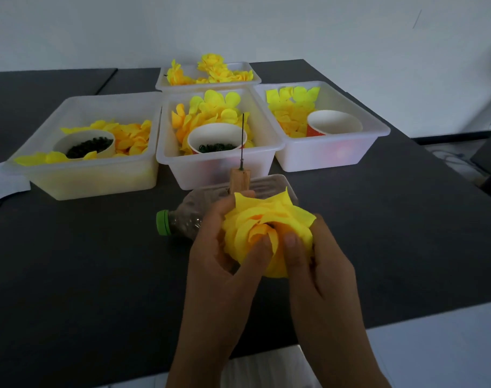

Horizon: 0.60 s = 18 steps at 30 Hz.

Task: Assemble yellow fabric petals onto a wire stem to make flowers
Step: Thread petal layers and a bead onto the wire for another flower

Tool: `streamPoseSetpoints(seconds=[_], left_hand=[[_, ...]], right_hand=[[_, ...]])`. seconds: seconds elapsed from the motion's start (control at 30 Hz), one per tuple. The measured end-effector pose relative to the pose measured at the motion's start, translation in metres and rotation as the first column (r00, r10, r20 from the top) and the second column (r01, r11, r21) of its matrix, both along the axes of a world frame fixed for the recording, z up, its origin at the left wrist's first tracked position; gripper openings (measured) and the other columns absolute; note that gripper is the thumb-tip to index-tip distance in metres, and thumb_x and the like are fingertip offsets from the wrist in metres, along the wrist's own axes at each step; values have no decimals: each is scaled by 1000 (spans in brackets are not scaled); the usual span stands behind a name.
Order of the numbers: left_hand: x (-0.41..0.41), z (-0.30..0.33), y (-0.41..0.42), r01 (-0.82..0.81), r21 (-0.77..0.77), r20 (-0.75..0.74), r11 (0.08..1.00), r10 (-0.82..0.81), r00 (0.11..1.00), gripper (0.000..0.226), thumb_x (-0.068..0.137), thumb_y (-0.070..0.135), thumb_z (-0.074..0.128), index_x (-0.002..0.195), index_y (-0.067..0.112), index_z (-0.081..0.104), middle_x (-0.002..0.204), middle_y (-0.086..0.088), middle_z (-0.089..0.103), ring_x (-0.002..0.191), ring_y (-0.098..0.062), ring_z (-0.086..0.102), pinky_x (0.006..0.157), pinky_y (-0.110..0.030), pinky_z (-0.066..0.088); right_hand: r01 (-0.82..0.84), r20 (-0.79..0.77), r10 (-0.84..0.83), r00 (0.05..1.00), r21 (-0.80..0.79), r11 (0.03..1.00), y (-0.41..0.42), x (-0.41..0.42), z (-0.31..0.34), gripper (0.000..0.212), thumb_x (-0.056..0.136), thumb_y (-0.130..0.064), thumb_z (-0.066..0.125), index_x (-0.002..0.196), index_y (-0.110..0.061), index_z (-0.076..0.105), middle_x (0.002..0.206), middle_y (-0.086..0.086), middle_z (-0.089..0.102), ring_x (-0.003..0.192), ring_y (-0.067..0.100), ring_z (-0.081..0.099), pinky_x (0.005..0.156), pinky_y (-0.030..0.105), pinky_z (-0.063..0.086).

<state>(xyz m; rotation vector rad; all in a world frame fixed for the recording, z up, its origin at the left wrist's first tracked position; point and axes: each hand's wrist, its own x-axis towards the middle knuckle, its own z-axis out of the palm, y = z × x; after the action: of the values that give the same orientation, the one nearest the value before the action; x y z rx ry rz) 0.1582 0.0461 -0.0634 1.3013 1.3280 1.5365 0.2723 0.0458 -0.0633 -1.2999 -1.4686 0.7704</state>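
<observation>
Hands meet over the dark worktop [71,275] near its front edge, both wrapped round a yellow fabric flower [266,228]. The left hand [224,264] cups the bloom's left side with its thumb pressed into the folded petals near the centre; the right hand [320,270] holds the right side, thumb tip also on the petals. Just behind the flower a wooden handle [239,180] stands upright with a thin dark wire stem [242,138] rising from its top. A clear plastic bottle [182,219] with a green cap [163,222] lies on its side behind the hands. Further back are four white plastic bins: the left bin [79,175] and middle bin [210,166] hold loose yellow petals and a paper cup of dark green pieces, the right bin [331,152] holds petals and another cup, and the far bin [205,84] holds finished flowers. No writing or label can be read anywhere.
</observation>
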Motion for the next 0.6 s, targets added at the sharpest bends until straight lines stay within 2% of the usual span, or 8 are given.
streamPoseSetpoints(seconds=[0.07, 0.1, 0.2, 0.33, 0.43, 0.5, 0.57, 0.6], left_hand=[[1, 0, -1, -6, -36, 34, 999, 8, 999, 66, 71, 58, 72, 129, 36, 48, 120, 20, 54, 104, 1, 58, 67, -16, 55], [3, 1, -2, -16, -45, 58, 999, 19, 998, 72, 64, 57, 68, 129, 36, 48, 119, 20, 53, 101, 4, 57, 63, -12, 53], [4, 0, -1, -44, -53, 118, 998, 50, 992, 81, 55, 56, 62, 130, 30, 48, 118, 15, 56, 98, 6, 58, 61, -8, 50], [2, -2, 1, -65, -74, 151, 995, 76, 986, 83, 57, 55, 70, 131, 29, 46, 116, 13, 56, 97, 6, 59, 63, -9, 51], [3, -2, 1, -64, -87, 147, 994, 76, 986, 74, 58, 58, 77, 122, 37, 46, 110, 19, 57, 95, 10, 58, 64, -9, 52], [2, -3, 1, -40, -85, 161, 996, 54, 986, 65, 58, 58, 81, 112, 44, 47, 102, 26, 59, 93, 14, 58, 63, -7, 50], [-1, 0, 1, 20, -85, 203, 996, -3, 979, 65, 48, 64, 83, 105, 54, 53, 102, 33, 61, 96, 9, 61, 65, -11, 52], [-3, 0, 1, 52, -91, 252, 995, -28, 967, 66, 39, 70, 82, 100, 59, 57, 103, 31, 64, 98, 2, 64, 66, -14, 54]], right_hand=[[24, -64, -27, 998, -40, 999, 0, -2, 2, 63, 86, -67, 35, 125, -21, 53, 110, -4, 63, 97, 9, 61, 89, 38, 53], [17, -104, -24, 994, -74, 997, -1, -3, 3, 67, 81, -70, 36, 127, -23, 50, 109, -10, 62, 96, 7, 62, 88, 37, 54], [-44, -174, 41, 984, -12, 999, -2, -6, 3, 50, 84, -63, 43, 121, -29, 47, 104, -24, 62, 94, 1, 65, 73, 19, 56], [-71, -224, 64, 973, -23, 997, -2, -2, 0, 41, 85, -53, 50, 119, -30, 47, 105, -20, 65, 94, 7, 68, 73, 32, 60], [-31, -186, 28, 982, -14, 999, -1, -2, 0, 43, 82, -51, 45, 118, -28, 51, 101, -16, 67, 93, 6, 67, 75, 37, 60], [-16, -159, 20, 987, 27, 1000, -1, -3, -1, 38, 88, -50, 44, 119, -28, 53, 101, -16, 66, 93, 8, 66, 75, 39, 59], [-8, -149, 20, 989, 85, 996, -2, -4, 0, 28, 96, -46, 48, 118, -30, 53, 104, -17, 63, 95, 10, 65, 75, 37, 58], [3, -147, 16, 989, 127, 992, -3, -4, 1, 29, 93, -44, 54, 118, -30, 53, 104, -18, 62, 95, 10, 64, 74, 33, 57]])
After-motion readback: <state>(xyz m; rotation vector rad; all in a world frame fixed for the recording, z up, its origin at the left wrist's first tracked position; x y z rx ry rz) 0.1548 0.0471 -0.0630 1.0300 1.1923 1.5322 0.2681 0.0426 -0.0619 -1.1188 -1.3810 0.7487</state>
